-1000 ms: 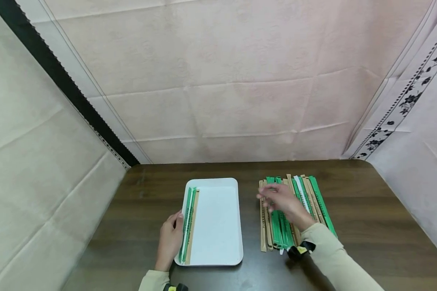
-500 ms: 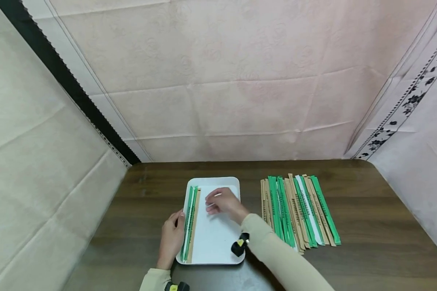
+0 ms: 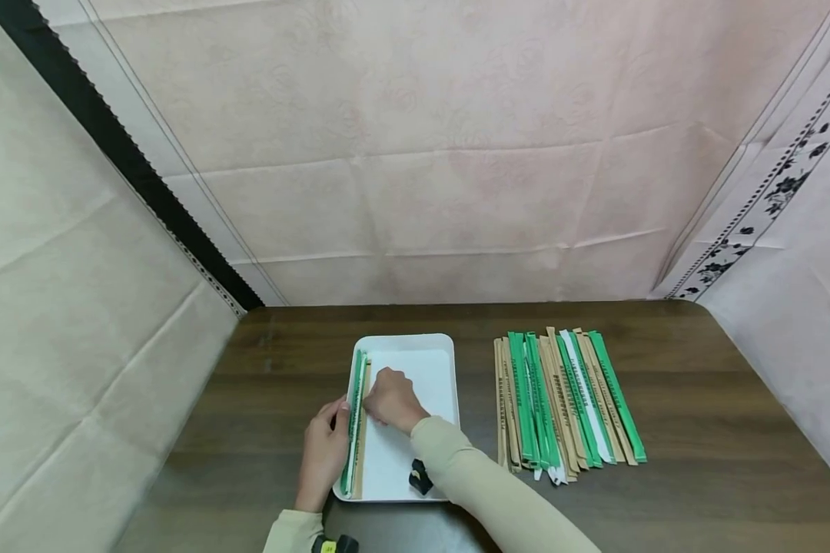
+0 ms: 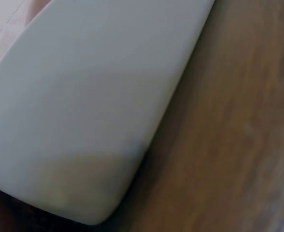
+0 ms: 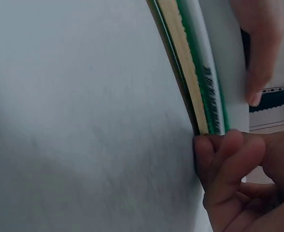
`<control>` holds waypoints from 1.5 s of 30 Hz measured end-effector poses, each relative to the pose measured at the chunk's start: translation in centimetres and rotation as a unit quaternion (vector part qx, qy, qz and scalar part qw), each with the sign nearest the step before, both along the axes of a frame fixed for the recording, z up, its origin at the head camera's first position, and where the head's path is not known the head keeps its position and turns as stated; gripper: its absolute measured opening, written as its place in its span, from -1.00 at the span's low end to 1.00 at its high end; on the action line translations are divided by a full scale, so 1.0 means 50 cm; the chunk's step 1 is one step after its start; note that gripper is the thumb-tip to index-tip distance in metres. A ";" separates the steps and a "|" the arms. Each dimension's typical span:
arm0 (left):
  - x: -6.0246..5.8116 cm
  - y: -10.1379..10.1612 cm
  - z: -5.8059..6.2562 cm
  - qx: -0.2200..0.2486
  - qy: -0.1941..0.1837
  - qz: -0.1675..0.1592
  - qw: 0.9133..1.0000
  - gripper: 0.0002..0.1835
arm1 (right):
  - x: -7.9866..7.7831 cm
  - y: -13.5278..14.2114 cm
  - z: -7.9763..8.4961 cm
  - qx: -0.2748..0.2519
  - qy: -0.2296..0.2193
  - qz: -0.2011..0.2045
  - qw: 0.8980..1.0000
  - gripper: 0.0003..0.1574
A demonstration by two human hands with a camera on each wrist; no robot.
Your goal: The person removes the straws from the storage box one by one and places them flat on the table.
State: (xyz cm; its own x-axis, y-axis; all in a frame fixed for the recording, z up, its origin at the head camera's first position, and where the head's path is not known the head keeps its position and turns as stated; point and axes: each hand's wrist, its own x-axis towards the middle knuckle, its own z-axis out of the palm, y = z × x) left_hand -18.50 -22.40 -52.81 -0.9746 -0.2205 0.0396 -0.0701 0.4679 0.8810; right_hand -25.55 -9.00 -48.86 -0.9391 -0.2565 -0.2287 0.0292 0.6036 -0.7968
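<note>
A white tray (image 3: 418, 357) lies on the table, with a few long slim green, white and tan packets (image 3: 361, 372) along its left side. My left hand (image 3: 323, 449) grips the tray's left rim; in the right wrist view its thumb (image 5: 262, 63) lies over the edge. Over the tray, my right hand (image 3: 394, 399) has its fingers curled at the packets. Close up in the right wrist view, the fingers of the right hand (image 5: 243, 174) pinch the packets (image 5: 192, 63), which bend slightly. The pinched part is hidden behind them. The left wrist view has mainly the tray's smooth white surface (image 4: 93, 96).
Right of the tray, several more green, tan and white packets (image 3: 570, 399) lie side by side in a row on the brown wooden table (image 3: 698, 399). Pale cloth walls (image 3: 456, 192) rise behind and at both sides.
My right hand has moved left from the row of packets to the tray and down onto the packets there. Those packets now sit slightly further left. The left hand stays at the rim.
</note>
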 end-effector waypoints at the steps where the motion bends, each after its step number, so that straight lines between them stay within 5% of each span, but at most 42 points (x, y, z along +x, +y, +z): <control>1: 0.000 0.001 0.000 0.001 -0.001 -0.001 1.000 -0.52 | 0.000 -0.002 -0.001 0.004 -0.001 0.001 1.000 -0.57; 14: -0.001 0.004 0.000 -0.003 0.018 0.000 1.000 -0.56 | 0.017 -0.016 0.009 -0.054 0.011 -0.001 0.998 -0.53; 35: -0.002 0.006 -0.006 0.002 0.012 0.001 1.000 -0.56 | 0.009 -0.023 0.012 -0.011 -0.012 -0.017 1.000 -0.90; 45: 0.000 0.004 -0.004 -0.004 0.014 0.000 1.000 -0.56 | 0.018 -0.023 0.018 -0.011 -0.031 -0.041 0.999 -0.74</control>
State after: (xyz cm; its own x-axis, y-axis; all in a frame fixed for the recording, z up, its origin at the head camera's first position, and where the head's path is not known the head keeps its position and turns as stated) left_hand -18.50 -22.19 -52.99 -0.9730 -0.2203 0.0693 -0.0448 0.4743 0.8792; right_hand -24.67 -10.17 -47.98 -0.9411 -0.1855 -0.2828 0.1278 0.5791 -0.8052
